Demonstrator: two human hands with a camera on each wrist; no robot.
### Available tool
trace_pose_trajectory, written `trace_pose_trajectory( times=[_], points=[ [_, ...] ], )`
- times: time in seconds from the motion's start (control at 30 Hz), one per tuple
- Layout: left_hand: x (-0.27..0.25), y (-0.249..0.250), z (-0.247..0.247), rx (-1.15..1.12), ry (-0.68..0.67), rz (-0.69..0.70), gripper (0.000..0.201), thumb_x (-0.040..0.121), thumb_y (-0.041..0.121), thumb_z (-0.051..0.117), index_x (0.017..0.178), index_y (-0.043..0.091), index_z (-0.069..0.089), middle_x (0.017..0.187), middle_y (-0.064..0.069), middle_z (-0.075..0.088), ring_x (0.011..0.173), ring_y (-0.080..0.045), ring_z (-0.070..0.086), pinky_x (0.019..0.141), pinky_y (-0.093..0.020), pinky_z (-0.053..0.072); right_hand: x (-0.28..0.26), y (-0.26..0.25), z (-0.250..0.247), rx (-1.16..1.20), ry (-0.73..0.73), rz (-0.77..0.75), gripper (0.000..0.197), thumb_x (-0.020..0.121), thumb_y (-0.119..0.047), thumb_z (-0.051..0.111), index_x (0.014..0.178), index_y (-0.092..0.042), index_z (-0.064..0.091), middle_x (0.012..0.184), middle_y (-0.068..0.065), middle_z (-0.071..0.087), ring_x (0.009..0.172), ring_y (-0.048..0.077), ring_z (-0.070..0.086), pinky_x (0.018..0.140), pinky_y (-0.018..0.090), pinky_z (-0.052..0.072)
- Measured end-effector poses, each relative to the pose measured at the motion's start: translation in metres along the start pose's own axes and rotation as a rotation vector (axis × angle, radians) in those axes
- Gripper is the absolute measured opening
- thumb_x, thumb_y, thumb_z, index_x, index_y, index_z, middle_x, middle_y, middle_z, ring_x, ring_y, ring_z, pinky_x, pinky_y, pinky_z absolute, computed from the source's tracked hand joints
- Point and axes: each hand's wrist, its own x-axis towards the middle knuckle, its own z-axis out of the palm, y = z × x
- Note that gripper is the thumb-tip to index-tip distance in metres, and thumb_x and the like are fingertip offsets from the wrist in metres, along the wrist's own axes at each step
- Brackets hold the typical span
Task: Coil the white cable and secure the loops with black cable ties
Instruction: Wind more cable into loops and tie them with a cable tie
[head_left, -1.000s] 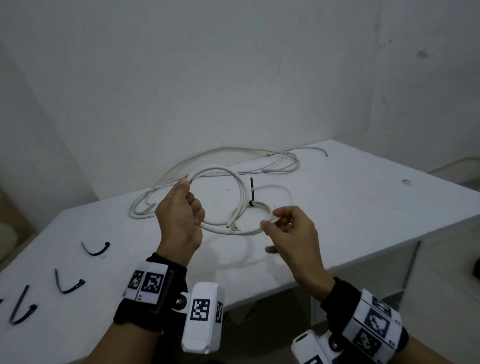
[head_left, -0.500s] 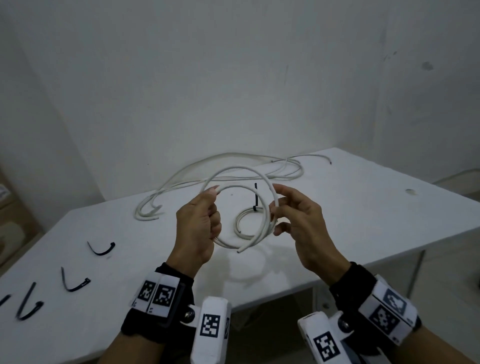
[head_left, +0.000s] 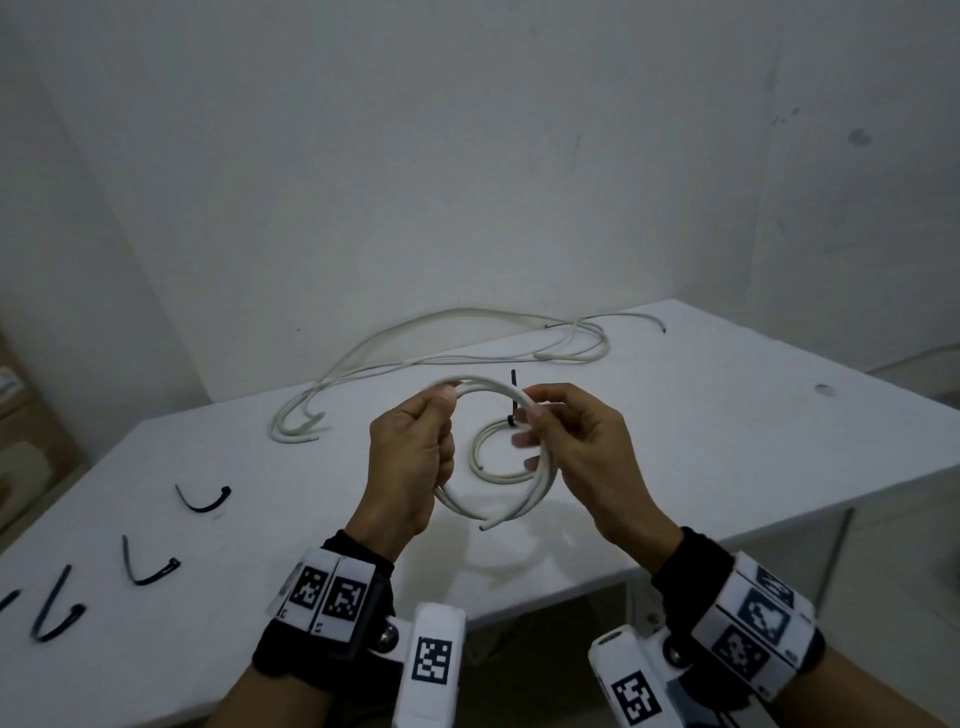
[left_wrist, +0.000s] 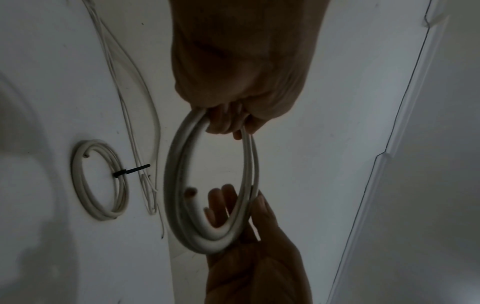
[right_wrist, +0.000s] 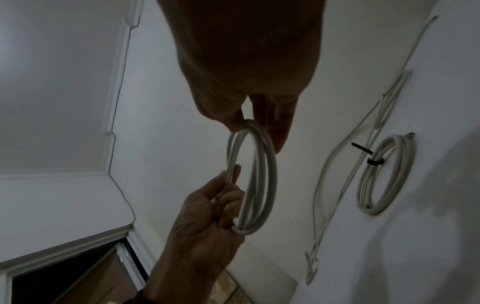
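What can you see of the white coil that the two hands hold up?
The coil is a round white cable wound into a few loose, uneven loops, smooth and plastic-looking. It is held in the air above the table, touching neither it nor any tie. The left hand grips its left side and the right hand pinches its right side near the top. One cut end sticks out at the bottom.

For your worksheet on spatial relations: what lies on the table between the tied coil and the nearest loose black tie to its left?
Nothing. In the head view the table is bare between the tied coil and the loose tie; the left hand hovers above that stretch.
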Motion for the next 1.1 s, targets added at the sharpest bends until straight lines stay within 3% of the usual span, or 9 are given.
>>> trace_pose_trajectory(
  times=[0.1,0.2,0.33,0.47,0.57,0.63,0.73,0.87,1.1],
  points=[
    [-0.002,-0.003,0.003,0.047,-0.028,0.017,0.018,0.095,0.016,0.055,0.101,0.007,0.069,0.052,0.004,0.029,0.04,-0.007,0.025,0.037,-0.017,0.024,0.0,-0.005,0.005,0.058,0.004,0.003,0.022,0.094,-0.011,0.054,0.113,-0.015,0.063,0.085,0.015,0.068,0.06,0.027,0.068,0.055,0.036,0.057],
    [-0.002,-0.003,0.003,0.073,-0.024,0.024,0.015,0.095,0.019,0.055,0.1,0.006,0.061,0.056,0.0,0.036,0.04,-0.007,0.029,0.037,-0.019,0.027,0.002,-0.001,0.008,0.052,0.051,0.0,0.033,0.095,-0.01,0.052,0.125,-0.021,0.058,0.07,0.005,0.063,0.048,0.017,0.057,0.048,0.026,0.051],
    [-0.003,-0.008,-0.001,0.269,0.04,0.111,0.029,0.094,0.027,0.058,0.118,0.025,0.042,0.064,-0.003,0.056,0.048,-0.012,0.048,0.043,-0.025,0.043,0.005,0.006,0.01,0.075,0.051,0.005,0.031,0.095,-0.007,0.051,0.114,-0.027,0.064,0.057,-0.009,0.053,0.043,0.012,0.046,0.049,0.03,0.046],
    [-0.002,-0.012,-0.009,0.583,0.052,0.269,0.016,0.094,0.026,0.058,0.106,0.018,0.064,0.065,-0.002,0.064,0.054,-0.015,0.059,0.053,-0.025,0.052,0.006,0.009,0.015,0.078,0.043,-0.008,0.031,0.095,-0.008,0.051,0.106,-0.033,0.066,0.053,-0.009,0.047,0.048,0.017,0.036,0.049,0.032,0.038],
    [0.001,-0.013,-0.017,0.808,0.038,0.367,0.018,0.092,0.022,0.061,0.106,0.018,0.071,0.061,0.005,0.06,0.059,-0.01,0.058,0.059,-0.015,0.044,0.005,0.011,0.018,0.063,0.062,-0.035,0.034,0.095,-0.009,0.052,0.101,-0.039,0.066,0.054,-0.007,0.047,0.05,0.021,0.035,0.052,0.033,0.036],
    [0.003,-0.012,-0.021,0.914,0.011,0.362,0.017,0.092,0.021,0.06,0.102,0.017,0.073,0.065,-0.005,0.062,0.064,-0.015,0.059,0.058,-0.015,0.041,0.005,0.012,0.021,0.056,0.062,-0.045,0.033,0.095,-0.01,0.051,0.103,-0.038,0.066,0.057,-0.002,0.048,0.051,0.023,0.034,0.053,0.034,0.036],
    [0.006,-0.009,-0.025,0.796,-0.007,0.27,0.014,0.092,0.016,0.061,0.092,0.012,0.074,0.072,-0.008,0.069,0.059,-0.009,0.062,0.053,-0.007,0.045,0.005,0.012,0.024,0.066,0.06,-0.032,0.033,0.095,-0.009,0.051,0.105,-0.037,0.065,0.062,0.007,0.046,0.053,0.024,0.033,0.053,0.036,0.036],
    [0.006,-0.003,-0.026,0.328,-0.061,-0.044,0.013,0.09,0.009,0.062,0.096,0.001,0.07,0.072,-0.013,0.066,0.056,-0.02,0.067,0.058,-0.032,0.058,0.007,0.011,0.027,0.021,0.066,-0.03,0.032,0.095,-0.01,0.052,0.108,-0.036,0.065,0.059,-0.01,0.054,0.056,0.023,0.035,0.055,0.034,0.036],
    [0.005,0.003,-0.035,-0.102,-0.258,-0.38,0.016,0.094,0.016,0.051,0.097,0.002,0.059,0.058,0.0,0.046,0.044,-0.011,0.045,0.043,-0.022,0.041,0.01,0.013,0.025,0.02,0.042,0.045,0.025,0.094,-0.013,0.054,0.115,-0.019,0.066,0.059,-0.008,0.053,0.053,0.02,0.039,0.05,0.032,0.038]
  ],
)
